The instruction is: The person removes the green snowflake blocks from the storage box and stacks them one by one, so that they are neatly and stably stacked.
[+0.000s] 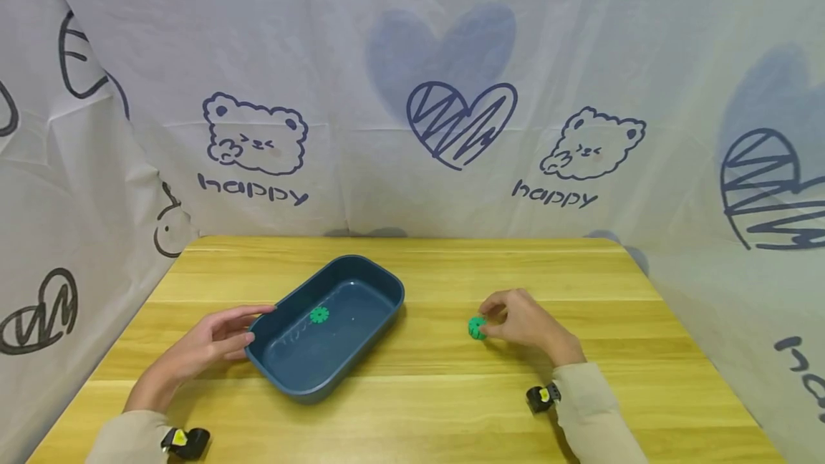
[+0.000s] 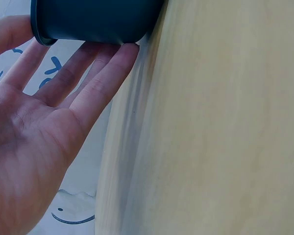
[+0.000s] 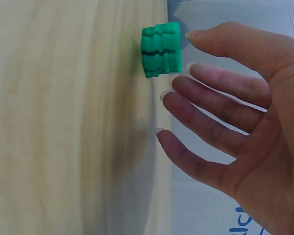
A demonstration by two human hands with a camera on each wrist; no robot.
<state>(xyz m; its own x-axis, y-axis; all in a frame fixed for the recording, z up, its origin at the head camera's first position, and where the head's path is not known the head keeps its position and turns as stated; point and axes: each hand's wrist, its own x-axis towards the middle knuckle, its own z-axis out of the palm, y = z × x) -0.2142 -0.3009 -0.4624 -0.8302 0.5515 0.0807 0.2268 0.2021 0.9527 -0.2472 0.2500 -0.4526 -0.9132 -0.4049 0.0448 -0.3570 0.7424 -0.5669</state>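
A dark blue rectangular basin (image 1: 348, 367) with rounded corners sits left of centre on the table. My left hand (image 1: 215, 339) touches its left end, the fingers nearly straight. In the left wrist view, the fingertips (image 2: 130, 51) meet the basin's outer wall (image 2: 98, 22). One green notched plastic disc (image 1: 319, 315) lies inside the basin. To the right, a short stack of green notched discs (image 1: 477, 328) stands on the table. My right hand (image 1: 522, 317) is beside this stack (image 3: 161, 50), thumb and fingers spread apart, with a small gap showing in the right wrist view.
The wooden table (image 1: 438, 421) ends at a back edge in front of a white cloth (image 1: 361, 185) printed with hearts and bears. Cloth also hangs at both sides. A small black camera (image 1: 187, 442) is strapped to the left wrist, another (image 1: 541, 398) to the right.
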